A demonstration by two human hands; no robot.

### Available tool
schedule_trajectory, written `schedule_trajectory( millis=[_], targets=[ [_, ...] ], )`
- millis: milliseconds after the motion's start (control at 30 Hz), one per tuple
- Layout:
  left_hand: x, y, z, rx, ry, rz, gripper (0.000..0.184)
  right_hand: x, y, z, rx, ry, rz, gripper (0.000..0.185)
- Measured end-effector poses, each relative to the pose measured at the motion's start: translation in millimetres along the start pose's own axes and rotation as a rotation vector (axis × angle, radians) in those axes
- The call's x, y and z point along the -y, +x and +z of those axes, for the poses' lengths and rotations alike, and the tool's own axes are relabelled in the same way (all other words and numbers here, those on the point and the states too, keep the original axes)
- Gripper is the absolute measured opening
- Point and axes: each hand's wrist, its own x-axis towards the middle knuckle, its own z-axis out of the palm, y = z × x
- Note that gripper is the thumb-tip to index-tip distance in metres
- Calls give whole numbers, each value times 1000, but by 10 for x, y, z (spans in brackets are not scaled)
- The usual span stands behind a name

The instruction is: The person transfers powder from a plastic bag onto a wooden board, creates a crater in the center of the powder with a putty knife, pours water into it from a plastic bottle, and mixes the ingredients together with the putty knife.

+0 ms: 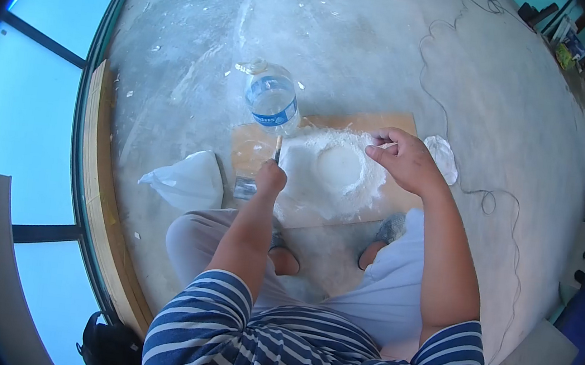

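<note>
A heap of white powder [297,183] with a round, pale hollow [337,167] in it lies on a wooden board [400,125] between my feet. At the heap's left side, my left hand [271,178] is closed around a narrow tool with a tan upper end [279,143]; its lower part is hidden in my fist. Below and left of that hand, a flat grey metal blade [245,188] rests on the board; whether it belongs to the tool I cannot tell. Over the heap's right edge hovers my right hand [405,159], thumb and curved fingers apart, nothing visible between them.
Beyond the board's far left edge stands a large clear plastic bottle [271,97] with a blue label. A white plastic bag [188,179] sits left of the board, and a white crumpled item [442,158] lies right. A thin cable [429,90] snakes over the floor.
</note>
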Motion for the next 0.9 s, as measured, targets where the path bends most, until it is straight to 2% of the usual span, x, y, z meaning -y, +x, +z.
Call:
schedule_trajectory(
  millis=[167, 433, 600, 700, 900],
  targets=[
    [-459, 122, 100, 14, 64, 143, 21, -93, 15, -46, -39, -2, -24, 54],
    [-888, 470, 480, 103, 162, 176, 22, -143, -36, -150, -68, 63, 68, 48],
    [-1009, 309, 627, 138, 168, 223, 23, -232, -57, -190, -80, 81, 67, 53],
    [-1001, 353, 482, 74, 164, 302, 23, -230, -68, -229, -93, 74, 48, 53],
    [-1091, 730, 523, 71, 230, 271, 26, -207, -102, -254, -65, 121, 92, 51]
  ],
)
